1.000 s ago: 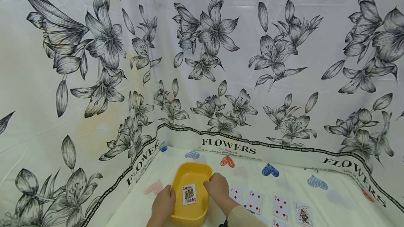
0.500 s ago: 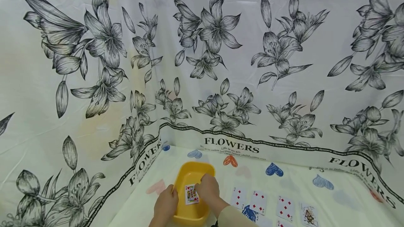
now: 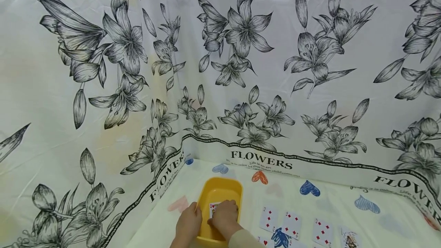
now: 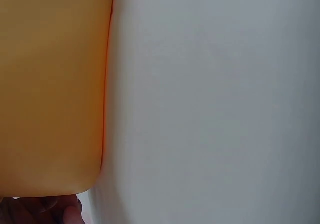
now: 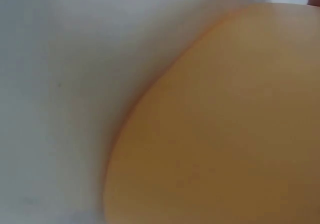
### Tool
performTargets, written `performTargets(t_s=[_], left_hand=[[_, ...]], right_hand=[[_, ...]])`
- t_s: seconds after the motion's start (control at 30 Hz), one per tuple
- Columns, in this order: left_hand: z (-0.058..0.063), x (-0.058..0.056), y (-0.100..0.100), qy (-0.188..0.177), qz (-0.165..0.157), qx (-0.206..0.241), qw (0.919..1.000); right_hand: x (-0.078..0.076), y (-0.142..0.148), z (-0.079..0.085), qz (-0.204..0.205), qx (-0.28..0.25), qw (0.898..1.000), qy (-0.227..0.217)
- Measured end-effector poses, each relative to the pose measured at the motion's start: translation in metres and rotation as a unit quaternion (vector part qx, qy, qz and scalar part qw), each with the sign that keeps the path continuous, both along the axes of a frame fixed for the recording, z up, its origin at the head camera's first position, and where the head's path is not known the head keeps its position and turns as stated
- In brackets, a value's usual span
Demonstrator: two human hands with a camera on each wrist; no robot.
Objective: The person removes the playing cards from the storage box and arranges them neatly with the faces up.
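A yellow plastic tray (image 3: 222,191) stands on the cloth in the head view. My left hand (image 3: 188,222) grips its left side, thumb over the rim. A playing card, a king of hearts (image 3: 213,209), lies face up on the tray's floor. My right hand (image 3: 225,216) is inside the tray over this card and covers most of it; its thumb is by the card's lower left edge. Whether it pinches the card is hidden. The left wrist view shows the tray's outer wall (image 4: 50,94) with fingers (image 4: 50,210) below it. The right wrist view is filled by tray wall (image 5: 215,129) and cloth.
To the right of the tray, several playing cards lie face up in rows, among them a diamond card (image 3: 268,218), another diamond card (image 3: 291,224) and a picture card (image 3: 350,237). The white cloth (image 3: 330,202) has printed hearts. A flowered curtain (image 3: 241,87) rises behind and at left.
My right hand has let go of the tray's right rim and moved left into the tray, over the king of hearts. My left hand keeps its grip. The head view has turned slightly left.
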State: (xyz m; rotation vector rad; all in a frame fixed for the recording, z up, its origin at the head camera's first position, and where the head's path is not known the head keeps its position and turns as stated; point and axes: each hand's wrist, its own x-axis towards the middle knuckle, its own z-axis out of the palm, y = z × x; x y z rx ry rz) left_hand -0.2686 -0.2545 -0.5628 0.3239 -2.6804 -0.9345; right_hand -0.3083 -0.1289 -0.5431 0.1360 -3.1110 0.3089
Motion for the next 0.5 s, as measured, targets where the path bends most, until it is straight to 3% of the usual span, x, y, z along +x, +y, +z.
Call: performTargets(t_s=[0.1, 0.37, 0.5], left_hand=[[-0.0013, 0.0017, 0.0018, 0.008, -0.001, -0.001, 1.0000], [-0.0026, 0.0016, -0.0022, 0.017, -0.014, -0.014, 0.9996], [0.0007, 0.0011, -0.0030, 0.014, -0.011, -0.010, 0.9998]], right_hand=[[0.0008, 0.0003, -0.0031, 0.009, 0.010, 1.000, 0.008], [-0.0002, -0.0011, -0.0014, 0.014, -0.058, 0.998, -0.017], [0.0003, -0.0038, -0.0002, 0.005, -0.041, 0.999, -0.003]])
